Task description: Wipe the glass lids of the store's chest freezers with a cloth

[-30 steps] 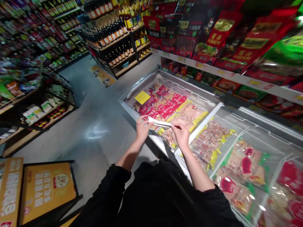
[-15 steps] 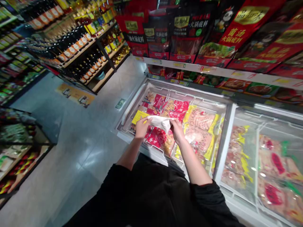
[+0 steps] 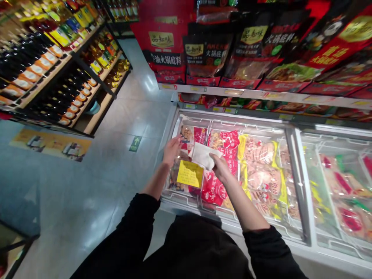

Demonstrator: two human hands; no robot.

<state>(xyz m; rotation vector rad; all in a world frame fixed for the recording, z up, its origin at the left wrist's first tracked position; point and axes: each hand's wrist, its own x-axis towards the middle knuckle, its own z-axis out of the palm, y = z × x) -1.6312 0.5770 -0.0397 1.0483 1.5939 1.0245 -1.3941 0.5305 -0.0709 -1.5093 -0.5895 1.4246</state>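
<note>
A folded white cloth is held by its right end in my right hand, thumb and fingers closed on it. My left hand is off the cloth, a little to its left, fingers stretched forward and slightly apart over the freezer's left side. Both hands are above the chest freezer. Beneath them lie red-and-white bags of frozen food and a yellow printed sign. Yellow-edged packs of pale meat lie to the right of my right hand.
A second freezer section adjoins on the right, with more bagged meat. Shelves of red and black hotpot base pouches overhang the freezer's back. Left, across the aisle floor, stands a bottle rack. A green arrow sticker marks the floor.
My left hand has let go of the cloth's left end and moved apart from it. The cloth now looks more compactly folded in my right hand. The view has turned left.
</note>
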